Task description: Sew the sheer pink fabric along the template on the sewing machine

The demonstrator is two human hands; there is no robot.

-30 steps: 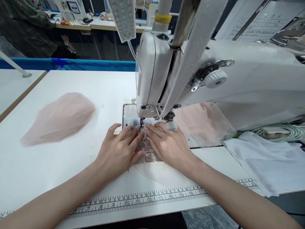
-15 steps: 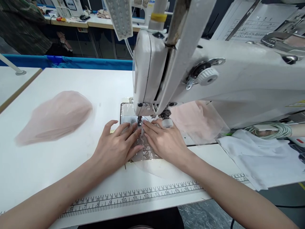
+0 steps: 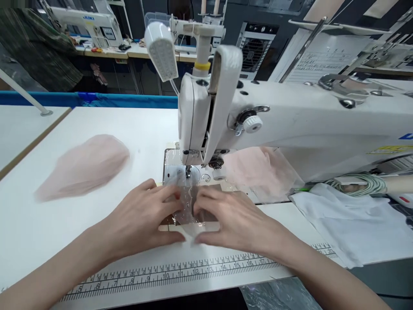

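Note:
My left hand (image 3: 142, 219) and my right hand (image 3: 232, 219) lie side by side on a small piece of sheer, see-through fabric (image 3: 187, 202), just in front of the needle (image 3: 187, 171) of a white sewing machine (image 3: 290, 125). Fingers of both hands are stretched out and press flat on the fabric, which runs up to the presser foot. Motion blurs both hands slightly. A light fabric edge (image 3: 193, 230) shows between the wrists.
A heap of pale pink sheer fabric (image 3: 85, 165) lies on the white table (image 3: 97, 125) to the left. More pink fabric (image 3: 261, 172) sits under the machine arm, white cloth (image 3: 351, 219) at right. A printed ruler (image 3: 167, 273) runs along the near edge. Other sewing machines (image 3: 87, 21) stand behind.
Both hands have slid back toward me, away from the needle, drawing the sheer fabric with them. The camera has tilted up, showing more of the machine top and the room behind.

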